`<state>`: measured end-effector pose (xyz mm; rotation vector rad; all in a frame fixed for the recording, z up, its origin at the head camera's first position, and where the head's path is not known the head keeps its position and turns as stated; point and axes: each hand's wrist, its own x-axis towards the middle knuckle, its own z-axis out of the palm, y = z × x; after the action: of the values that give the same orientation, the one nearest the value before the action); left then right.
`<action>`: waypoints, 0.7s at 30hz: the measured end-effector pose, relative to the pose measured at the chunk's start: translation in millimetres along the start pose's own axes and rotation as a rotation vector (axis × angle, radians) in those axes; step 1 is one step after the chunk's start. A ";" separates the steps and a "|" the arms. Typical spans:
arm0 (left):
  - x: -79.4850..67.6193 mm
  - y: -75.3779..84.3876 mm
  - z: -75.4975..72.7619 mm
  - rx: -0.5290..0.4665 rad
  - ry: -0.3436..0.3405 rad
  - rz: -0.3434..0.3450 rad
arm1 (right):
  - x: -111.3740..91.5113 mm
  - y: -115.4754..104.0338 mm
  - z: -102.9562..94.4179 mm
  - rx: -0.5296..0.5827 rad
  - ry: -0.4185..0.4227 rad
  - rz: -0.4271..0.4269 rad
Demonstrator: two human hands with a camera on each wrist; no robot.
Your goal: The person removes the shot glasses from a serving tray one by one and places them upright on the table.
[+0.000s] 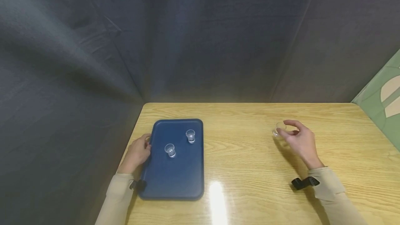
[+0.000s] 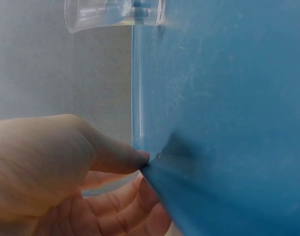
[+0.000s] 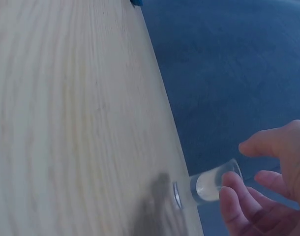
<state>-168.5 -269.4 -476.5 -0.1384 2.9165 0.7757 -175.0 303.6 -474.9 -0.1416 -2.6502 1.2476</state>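
A blue tray (image 1: 175,180) lies on the left part of the table, and my left hand (image 1: 137,153) holds its left edge. The left wrist view shows the thumb (image 2: 118,155) on top of the rim and fingers below it. Two small clear glasses stand upright on the tray: one glass (image 1: 190,136) towards the back right, another glass (image 1: 170,150) nearer the middle. Over on the right, a third clear glass (image 1: 278,129) stands on the wood. My right hand (image 1: 301,141) is at this glass, its fingers overlapping the rim in the right wrist view, its thumb (image 3: 260,142) apart from it.
The wooden table (image 1: 240,155) stretches between the tray and the right hand. A dark grey curtain (image 1: 218,44) hangs along its back and left sides. At the far right is a green patterned surface (image 1: 387,96). A black wrist mount (image 1: 304,182) sits on the right sleeve.
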 end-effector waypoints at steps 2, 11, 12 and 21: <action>0.0 -0.5 0.3 0.001 0.001 0.001 | -0.9 -2.7 1.0 -0.010 0.007 -0.017; 0.7 -0.6 1.1 0.001 -0.001 -0.004 | -4.4 -22.5 13.0 0.036 -0.013 -0.104; 1.0 -0.6 1.2 0.003 0.000 -0.003 | -5.4 -25.4 15.7 0.045 -0.037 -0.108; 3.5 -0.7 1.4 0.011 0.001 0.000 | -13.0 -49.1 47.3 0.136 -0.236 -0.092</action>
<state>-171.8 -269.6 -478.5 -0.1376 2.9211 0.7603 -173.0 234.6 -468.3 0.1565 -2.7143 1.4909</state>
